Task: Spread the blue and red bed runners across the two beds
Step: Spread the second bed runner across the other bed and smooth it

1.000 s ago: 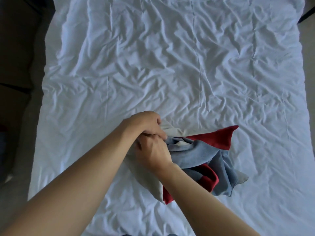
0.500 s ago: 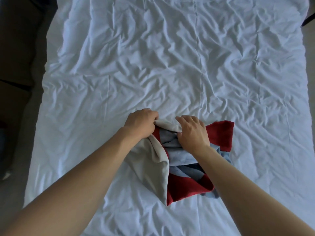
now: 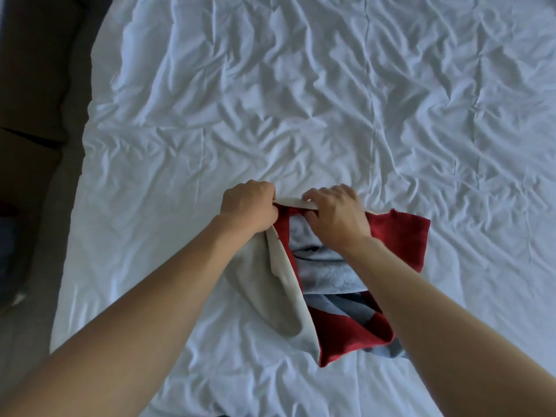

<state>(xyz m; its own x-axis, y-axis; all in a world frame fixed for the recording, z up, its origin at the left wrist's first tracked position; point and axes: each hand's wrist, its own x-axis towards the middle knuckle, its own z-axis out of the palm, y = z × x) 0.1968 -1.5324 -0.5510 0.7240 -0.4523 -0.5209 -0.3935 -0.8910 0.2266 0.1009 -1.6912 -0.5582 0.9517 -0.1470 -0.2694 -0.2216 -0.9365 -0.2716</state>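
1. One bundled runner (image 3: 340, 284), red and blue with a cream backing, lies bunched on the near middle of the bed, not yet spread; whether it is one runner or two tangled together cannot be told.
2. Two hands hold its far edge: the left hand (image 3: 248, 210) is fisted on the cream hem, and the right hand (image 3: 337, 215), just beside it, has its fingers curled over the same hem.
3. Governing relation: the hem runs left to right between the hands, and the bulk of the cloth hangs back toward the person, so drawing the hands apart would likely open it across the bed's width. Both hands are equally near.
4. Surface: a white sheet (image 3: 301, 100), heavily creased, covers the bed.
5. Room: dark floor or furniture (image 3: 33, 115) lies along the left side; no second bed shows.
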